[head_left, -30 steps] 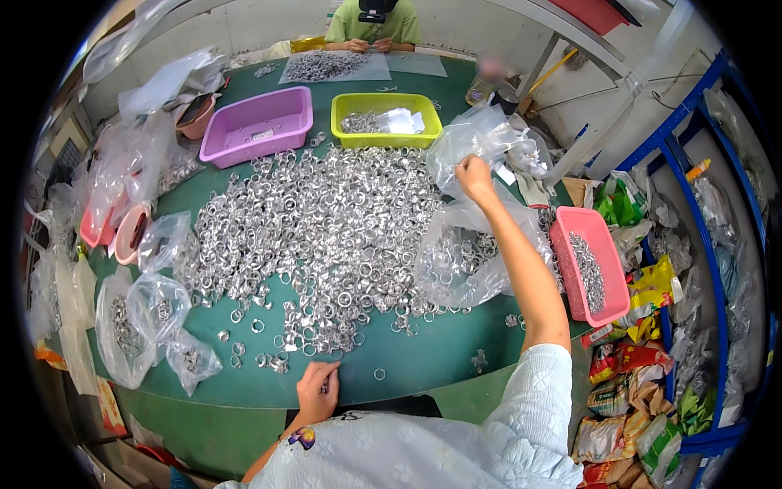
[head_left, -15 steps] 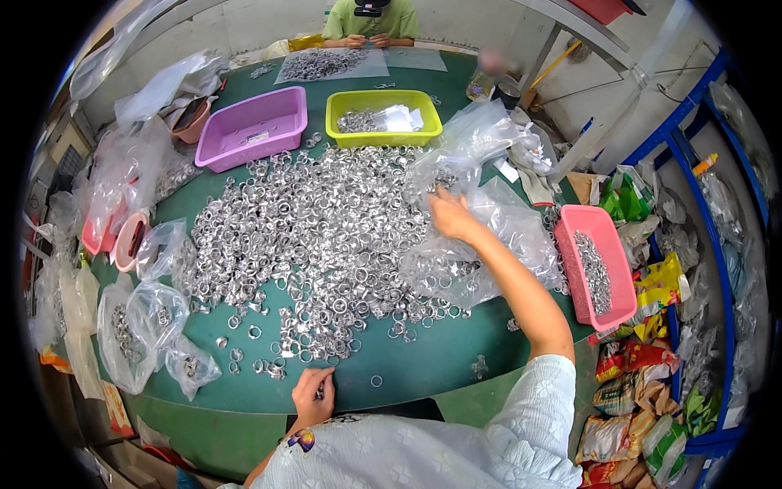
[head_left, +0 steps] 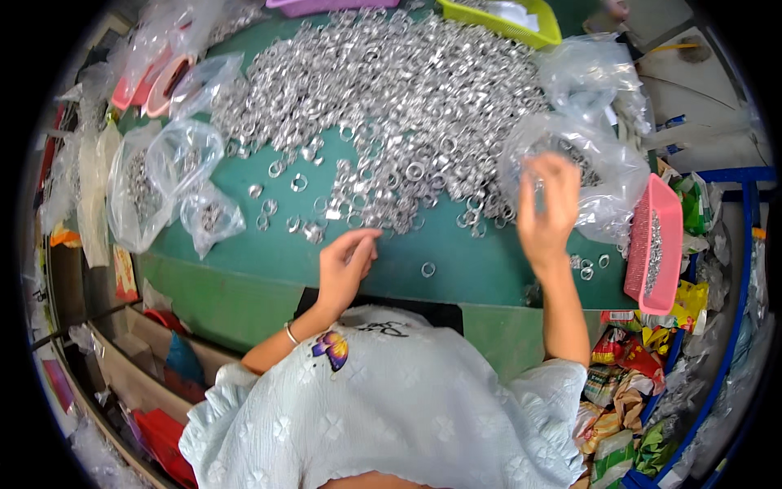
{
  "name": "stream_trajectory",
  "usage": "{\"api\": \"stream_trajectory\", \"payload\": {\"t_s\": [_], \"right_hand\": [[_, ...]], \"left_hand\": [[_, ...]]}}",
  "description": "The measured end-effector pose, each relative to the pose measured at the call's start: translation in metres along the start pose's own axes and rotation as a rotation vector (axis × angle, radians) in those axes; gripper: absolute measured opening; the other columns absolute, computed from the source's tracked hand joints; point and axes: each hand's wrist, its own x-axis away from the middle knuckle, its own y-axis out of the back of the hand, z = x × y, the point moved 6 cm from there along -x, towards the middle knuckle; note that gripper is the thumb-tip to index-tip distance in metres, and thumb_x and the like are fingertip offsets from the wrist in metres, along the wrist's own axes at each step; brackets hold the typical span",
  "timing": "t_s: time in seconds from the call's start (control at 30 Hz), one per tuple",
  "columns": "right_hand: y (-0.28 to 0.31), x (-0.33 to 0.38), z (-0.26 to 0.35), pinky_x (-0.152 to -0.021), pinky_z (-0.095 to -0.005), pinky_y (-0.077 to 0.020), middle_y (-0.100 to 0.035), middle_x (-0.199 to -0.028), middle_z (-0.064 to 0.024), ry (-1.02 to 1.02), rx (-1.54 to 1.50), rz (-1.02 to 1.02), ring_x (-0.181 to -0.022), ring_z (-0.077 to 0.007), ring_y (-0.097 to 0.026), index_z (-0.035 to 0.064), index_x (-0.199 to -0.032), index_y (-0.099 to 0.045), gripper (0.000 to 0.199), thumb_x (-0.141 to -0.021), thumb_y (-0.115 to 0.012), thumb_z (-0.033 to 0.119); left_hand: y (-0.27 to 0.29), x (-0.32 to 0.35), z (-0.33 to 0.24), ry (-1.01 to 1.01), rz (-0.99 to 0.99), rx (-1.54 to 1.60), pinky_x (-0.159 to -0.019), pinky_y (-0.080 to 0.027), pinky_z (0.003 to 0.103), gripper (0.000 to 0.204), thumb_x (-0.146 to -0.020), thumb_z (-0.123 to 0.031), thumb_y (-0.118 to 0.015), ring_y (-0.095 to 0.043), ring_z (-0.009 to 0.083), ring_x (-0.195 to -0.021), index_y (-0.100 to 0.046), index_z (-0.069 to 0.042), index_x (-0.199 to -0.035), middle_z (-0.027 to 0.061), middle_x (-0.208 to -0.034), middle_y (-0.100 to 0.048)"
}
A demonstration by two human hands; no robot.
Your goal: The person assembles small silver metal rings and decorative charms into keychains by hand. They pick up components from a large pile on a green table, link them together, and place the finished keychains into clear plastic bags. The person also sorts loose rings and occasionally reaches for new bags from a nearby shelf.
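Observation:
A large heap of silvery metal rings (head_left: pixel 399 90) covers the green table (head_left: pixel 375 277). At the heap's near edge is my left hand (head_left: pixel 349 265), its fingers curled in and the thumb against the index finger; what lies inside the palm is hidden. My right hand (head_left: pixel 550 200) is over a clear plastic bag (head_left: pixel 611 167) with rings in it, at the right of the heap. Its fingers are bent and blurred, so a small thing between them cannot be made out. One single ring (head_left: pixel 428 269) lies between my hands, near the table's front edge.
To the right stands a pink basket (head_left: pixel 666 244) of small metal pieces. Clear bags (head_left: pixel 134 191) with rings lie at the left. A yellow-green tray (head_left: pixel 521 28) and a purple tray (head_left: pixel 326 6) stand beyond the heap. Blue shelving (head_left: pixel 748 269) rises at far right.
The view has tilted down, and the co-worker is out of it. My right hand has drawn back toward me from the bag's far part. My left hand stays by the heap's near edge.

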Motion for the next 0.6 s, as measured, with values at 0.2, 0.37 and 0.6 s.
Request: {"api": "stream_trajectory", "payload": {"t_s": [0.2,0.37,0.6], "right_hand": [[-0.027,0.077,0.013,-0.07,-0.0346,-0.0444,-0.058,-0.086,-0.0127,-0.297,-0.151,0.194,-0.08,-0.0284,-0.054,-0.0001,-0.087,-0.062,0.017,-0.071,-0.063,-0.005],[-0.045,0.113,0.041,-0.076,-0.0355,-0.0426,-0.057,-0.093,-0.0118,-0.375,-0.253,0.335,-0.086,-0.029,-0.052,0.0011,-0.092,-0.062,0.022,-0.071,-0.065,0.0],[-0.067,0.129,0.055,-0.075,-0.0372,-0.0401,-0.054,-0.094,-0.0119,-0.332,-0.163,0.372,-0.087,-0.03,-0.05,0.0017,-0.095,-0.058,0.026,-0.071,-0.067,0.005]], "left_hand": [[-0.03,0.007,-0.014,-0.401,0.232,-0.567,-0.05,-0.039,0.027,0.032,-0.071,-0.003,-0.069,-0.047,0.0153,-0.055,-0.061,-0.007,-0.102,0.0053,-0.07,-0.05],[-0.054,0.013,-0.008,-0.521,0.236,-0.828,-0.055,-0.045,0.036,0.031,-0.073,-0.011,-0.069,-0.056,0.0238,-0.063,-0.06,-0.009,-0.102,0.0062,-0.078,-0.053],[-0.03,0.011,-0.014,-0.492,0.093,-0.919,-0.06,-0.046,0.036,0.027,-0.076,-0.007,-0.064,-0.056,0.0268,-0.072,-0.058,-0.007,-0.102,0.0078,-0.087,-0.053]]}}
